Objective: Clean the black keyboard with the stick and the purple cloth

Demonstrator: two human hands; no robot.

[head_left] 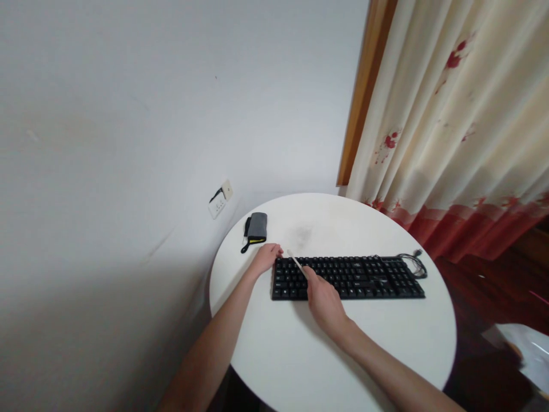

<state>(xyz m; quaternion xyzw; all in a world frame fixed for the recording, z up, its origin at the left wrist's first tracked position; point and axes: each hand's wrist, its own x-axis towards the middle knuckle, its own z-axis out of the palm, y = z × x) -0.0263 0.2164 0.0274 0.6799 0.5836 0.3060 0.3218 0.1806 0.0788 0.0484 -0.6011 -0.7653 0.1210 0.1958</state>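
Note:
A black keyboard lies flat on the round white table, its cable coiled by the far right corner. My left hand is at the keyboard's far left corner, fingers bent over the edge and gripping it. Over the left keys, my right hand is closed around a slim white stick-like tool. The tool slants away to the left, its tip near the keyboard's back edge. Too little detail shows to tell whether that tip has bristles. My right hand hides some of the front left keys.
A folded grey cloth with a black loop and yellow edging lies at the table's back left. A wall socket is just beyond it. Long cream and red curtains hang at the right. A white plastic bag appears at lower right.

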